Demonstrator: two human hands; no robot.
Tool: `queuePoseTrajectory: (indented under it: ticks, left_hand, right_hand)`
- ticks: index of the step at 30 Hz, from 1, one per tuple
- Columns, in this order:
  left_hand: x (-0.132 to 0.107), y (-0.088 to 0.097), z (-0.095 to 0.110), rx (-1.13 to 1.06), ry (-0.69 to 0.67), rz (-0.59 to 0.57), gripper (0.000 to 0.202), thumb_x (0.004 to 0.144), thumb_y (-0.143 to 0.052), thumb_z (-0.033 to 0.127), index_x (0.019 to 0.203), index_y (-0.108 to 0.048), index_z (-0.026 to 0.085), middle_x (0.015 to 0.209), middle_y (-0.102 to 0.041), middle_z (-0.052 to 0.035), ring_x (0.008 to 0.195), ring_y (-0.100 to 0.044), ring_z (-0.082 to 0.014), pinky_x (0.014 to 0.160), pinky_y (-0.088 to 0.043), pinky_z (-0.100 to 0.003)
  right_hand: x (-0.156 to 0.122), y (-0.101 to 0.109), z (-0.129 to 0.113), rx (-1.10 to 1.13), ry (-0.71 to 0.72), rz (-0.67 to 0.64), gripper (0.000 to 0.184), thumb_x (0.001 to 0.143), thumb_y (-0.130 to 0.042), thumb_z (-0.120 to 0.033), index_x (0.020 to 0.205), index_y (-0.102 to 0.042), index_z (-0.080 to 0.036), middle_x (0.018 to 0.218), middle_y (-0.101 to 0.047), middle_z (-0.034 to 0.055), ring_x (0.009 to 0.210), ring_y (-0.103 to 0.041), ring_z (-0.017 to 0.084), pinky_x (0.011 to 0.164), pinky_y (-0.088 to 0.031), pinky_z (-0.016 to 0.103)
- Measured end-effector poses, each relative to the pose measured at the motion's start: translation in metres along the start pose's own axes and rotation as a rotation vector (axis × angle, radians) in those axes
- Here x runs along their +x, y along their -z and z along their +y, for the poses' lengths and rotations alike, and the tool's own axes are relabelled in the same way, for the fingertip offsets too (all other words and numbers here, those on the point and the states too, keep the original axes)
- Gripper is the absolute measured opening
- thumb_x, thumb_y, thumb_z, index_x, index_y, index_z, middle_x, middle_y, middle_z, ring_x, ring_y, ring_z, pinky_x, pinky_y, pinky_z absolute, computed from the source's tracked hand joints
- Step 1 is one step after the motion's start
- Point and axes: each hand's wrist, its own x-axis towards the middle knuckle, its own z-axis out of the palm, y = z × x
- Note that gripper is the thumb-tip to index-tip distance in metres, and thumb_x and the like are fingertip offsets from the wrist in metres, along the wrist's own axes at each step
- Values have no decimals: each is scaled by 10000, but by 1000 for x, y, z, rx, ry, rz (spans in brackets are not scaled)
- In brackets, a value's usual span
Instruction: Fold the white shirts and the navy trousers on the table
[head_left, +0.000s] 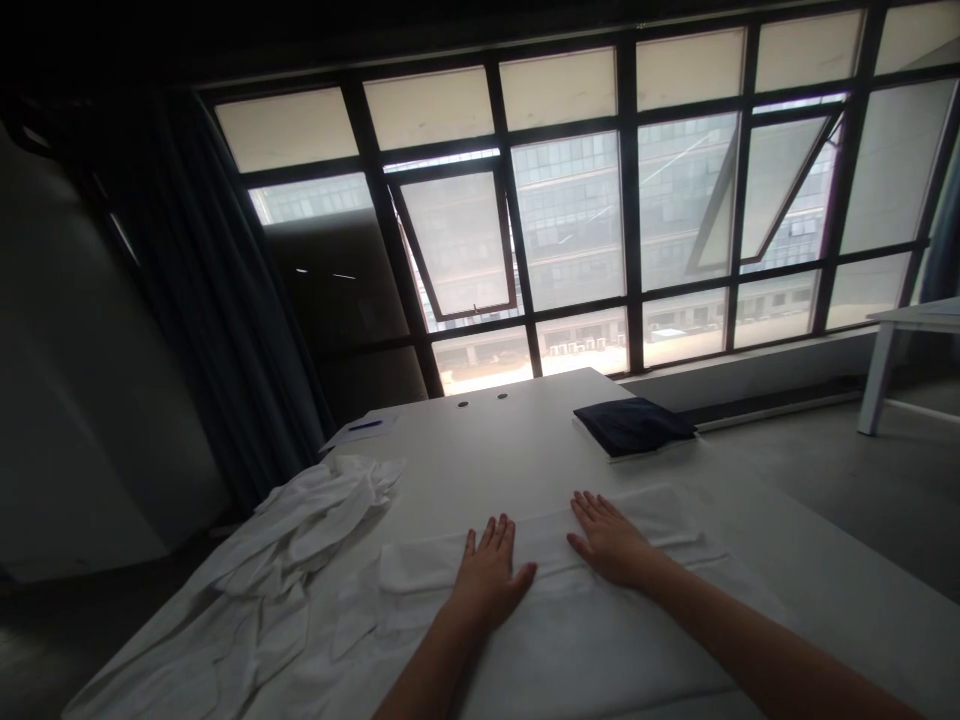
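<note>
A white garment lies spread and partly folded on the white table in front of me. My left hand rests flat on it, fingers stretched out and slightly apart. My right hand lies flat on the same cloth a little farther right, fingers also extended. Neither hand holds anything. A folded band of the cloth runs across under both hands.
A heap of crumpled white clothes lies on the table's left side. A folded dark garment sits at the far right corner. A paper with a blue pen is at the far left. Another white table stands by the windows.
</note>
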Motion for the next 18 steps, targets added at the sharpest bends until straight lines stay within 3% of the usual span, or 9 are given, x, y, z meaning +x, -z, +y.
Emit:
queuePoseTrajectory:
  ticks: [11, 15, 18]
  left_hand:
    - [0, -4, -8, 10, 14, 0, 877, 923, -273, 709, 1599, -183, 158, 1657, -90, -87, 1536, -62, -298, 1222, -55, -535]
    - [-5, -5, -33, 22, 72, 17, 927, 912, -252, 759, 1594, -198, 134, 1654, -82, -105, 1534, -70, -313, 1220, -76, -523]
    - [-14, -3, -65, 54, 168, 32, 963, 909, -195, 784, 1591, -192, 104, 1652, -88, -122, 1531, -78, -331, 1216, -77, -545]
  right_hand:
    - [-38, 14, 138, -125, -261, 66, 841, 942, -261, -665, 1533, -365, -77, 1615, -282, 174, 1500, -233, 314, 1217, -184, 493]
    - [-42, 11, 157, -127, -238, 100, 823, 937, -282, -657, 1525, -389, -92, 1609, -300, 166, 1487, -274, 311, 1211, -209, 486]
    - [-41, 7, 158, -121, -235, 113, 819, 928, -289, -660, 1529, -388, -112, 1611, -306, 153, 1489, -267, 312, 1210, -210, 488]
